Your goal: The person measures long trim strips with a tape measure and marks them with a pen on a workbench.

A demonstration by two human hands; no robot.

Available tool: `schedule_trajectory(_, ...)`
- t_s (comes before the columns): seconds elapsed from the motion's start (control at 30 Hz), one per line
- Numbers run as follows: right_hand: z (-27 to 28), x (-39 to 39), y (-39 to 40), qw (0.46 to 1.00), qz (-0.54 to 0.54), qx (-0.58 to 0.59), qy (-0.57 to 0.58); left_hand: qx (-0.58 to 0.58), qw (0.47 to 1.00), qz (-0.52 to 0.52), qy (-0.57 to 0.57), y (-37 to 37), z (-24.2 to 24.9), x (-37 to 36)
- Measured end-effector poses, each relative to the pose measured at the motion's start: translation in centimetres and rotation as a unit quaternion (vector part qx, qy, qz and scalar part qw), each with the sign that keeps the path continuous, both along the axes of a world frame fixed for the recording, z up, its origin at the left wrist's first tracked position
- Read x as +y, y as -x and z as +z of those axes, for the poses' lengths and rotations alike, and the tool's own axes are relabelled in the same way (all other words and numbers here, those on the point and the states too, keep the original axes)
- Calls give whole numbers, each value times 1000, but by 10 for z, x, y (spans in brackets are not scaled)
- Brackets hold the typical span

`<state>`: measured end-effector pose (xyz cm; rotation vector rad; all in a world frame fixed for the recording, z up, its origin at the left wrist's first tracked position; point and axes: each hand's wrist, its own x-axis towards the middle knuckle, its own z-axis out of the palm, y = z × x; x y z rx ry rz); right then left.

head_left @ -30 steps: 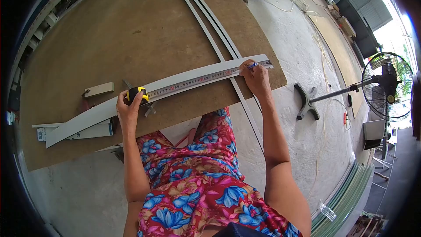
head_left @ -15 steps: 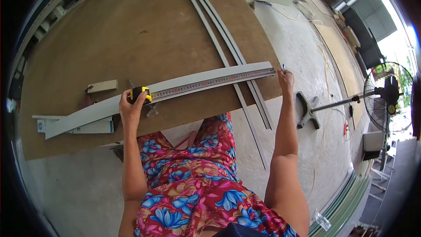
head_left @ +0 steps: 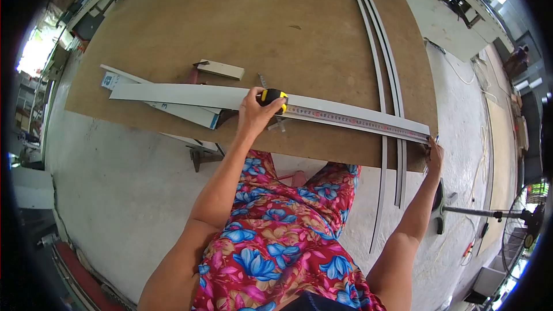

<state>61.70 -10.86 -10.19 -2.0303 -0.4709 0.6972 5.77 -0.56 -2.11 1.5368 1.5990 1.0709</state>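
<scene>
My left hand (head_left: 253, 115) is closed around a black and yellow tape measure (head_left: 273, 99), resting on a long pale strip (head_left: 184, 94). From its case the metal blade (head_left: 351, 120) runs along the strip to the right end. There my right hand (head_left: 435, 156) is closed at the strip's tip, by the blade's end. A slim pen (head_left: 436, 137) pokes up from its fingers, only partly visible. Beneath the strip's right part, narrow metal bars (head_left: 382, 78) lie crosswise and jut past the table's near edge.
The brown table (head_left: 276, 40) carries a wooden block (head_left: 221, 69), a printed white box (head_left: 187, 115) under the strip's left part and a small metal tool (head_left: 262, 80). A stand fan (head_left: 527, 219) is on the floor at right. A person (head_left: 516, 60) is far off.
The view has turned, so table and strip appear shifted right, with the strip's right end lower. My right hand has come onto the strip's end; the left still holds the tape measure.
</scene>
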Motion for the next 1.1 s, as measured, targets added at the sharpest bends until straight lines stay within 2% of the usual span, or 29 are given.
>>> schedule_trajectory(0.17, -15, 0, -12, 999, 22, -10, -27, -3, 1000, 0, -7, 10, -6, 5)
schedule_trajectory(0.3, -21, 3, -22, 999, 28, -24, 4, -91, 993, 9, 69, 39, -2, 10)
schedule_trajectory(0.43, -16, 3, -21, 998, 32, -46, 39, -104, 992, 52, 42, 97, 9, 16)
schedule_trajectory(0.5, -11, 4, -20, 996, 23, -51, 63, -71, 994, 73, 41, 136, 15, 23)
schedule_trajectory(0.6, -11, 3, -21, 998, 40, -38, 35, -94, 990, 78, 69, 188, 32, 29)
schedule_trajectory(0.77, -8, 5, -31, 999, 18, -23, 43, -67, 984, 137, 93, 259, 27, 40)
schedule_trajectory(0.8, -3, 3, -28, 1000, 22, 10, 15, -64, 980, 158, 99, 264, 27, 40)
schedule_trajectory(1.1, -4, -6, -81, 999, 11, 27, 26, -79, 982, 133, 111, 242, 30, 48)
